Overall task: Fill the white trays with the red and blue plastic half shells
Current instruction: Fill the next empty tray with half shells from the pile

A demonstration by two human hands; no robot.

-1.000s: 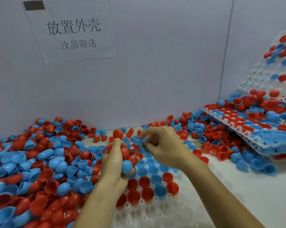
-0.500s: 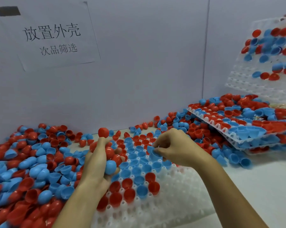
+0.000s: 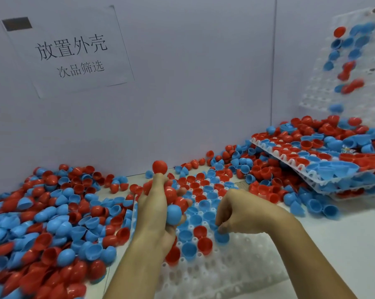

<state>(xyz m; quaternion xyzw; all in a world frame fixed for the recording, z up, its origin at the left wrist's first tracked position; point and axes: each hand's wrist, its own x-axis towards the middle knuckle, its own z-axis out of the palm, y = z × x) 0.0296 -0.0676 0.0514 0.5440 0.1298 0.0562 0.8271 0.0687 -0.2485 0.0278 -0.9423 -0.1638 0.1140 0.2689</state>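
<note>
Head view: a white tray (image 3: 236,266) lies flat on the table in front of the person, a moulded grid of small round cups. Its far and middle rows carry red and blue half shells seated open side up; the near rows are bare white sockets.

The left hand (image 3: 158,214) is held upright over the tray's left edge, fingers curled round a clutch of shells. A blue half shell (image 3: 174,214) sits dome outward against the palm, red shells are bunched above it, and one red half shell (image 3: 160,167) is perched on a fingertip at the top.

The right hand (image 3: 240,214) is turned knuckles up over the middle of the tray, fingers curled down, and its fingertips pinch a blue shell (image 3: 222,236) at a socket, just right of a seated red shell (image 3: 204,246).

The shells are glossy thin plastic hemispheres, some showing the hollow, some the dome. A loose heap of them (image 3: 52,216) covers the table to the left of the tray and more lie along the wall behind it.

At the right, filled trays (image 3: 311,167) are stacked at a tilt on another mound of shells. Above them a further tray (image 3: 333,61) stands nearly upright, with blurred shells on it.

A paper sign (image 3: 72,50) with printed Chinese characters is fixed to the grey wall.
</note>
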